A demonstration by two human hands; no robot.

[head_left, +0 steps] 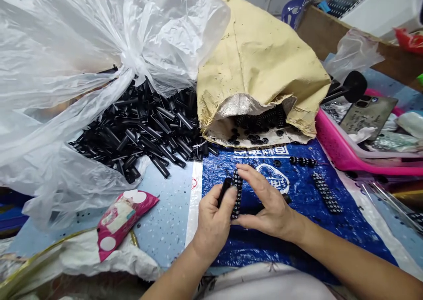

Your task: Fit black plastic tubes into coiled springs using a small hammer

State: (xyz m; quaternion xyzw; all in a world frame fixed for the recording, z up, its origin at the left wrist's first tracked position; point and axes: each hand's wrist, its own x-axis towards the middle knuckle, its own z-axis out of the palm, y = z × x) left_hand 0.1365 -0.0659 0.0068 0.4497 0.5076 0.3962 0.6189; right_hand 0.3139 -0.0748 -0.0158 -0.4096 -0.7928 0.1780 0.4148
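My left hand [214, 216] is closed around a short black tube [225, 190] and a stack of black rings [237, 198] with small white numbers. My left thumb presses on the stack's side. My right hand [267, 203] spans the same stack, its index finger at the far end and its thumb at the near end. Right of my hands, another numbered stack [325, 193] lies on the blue plastic sheet [284, 247]. A shorter row of rings [303, 161] lies beyond it with a thin pink stick coming out of one end.
Many black tubes [145, 128] spill from a clear plastic bag [158, 31] at the back left. A yellow sack [264, 53] holds more rings. A pink basket [370, 165] with a phone [368, 115] stands right. A pink packet [124, 220] lies front left.
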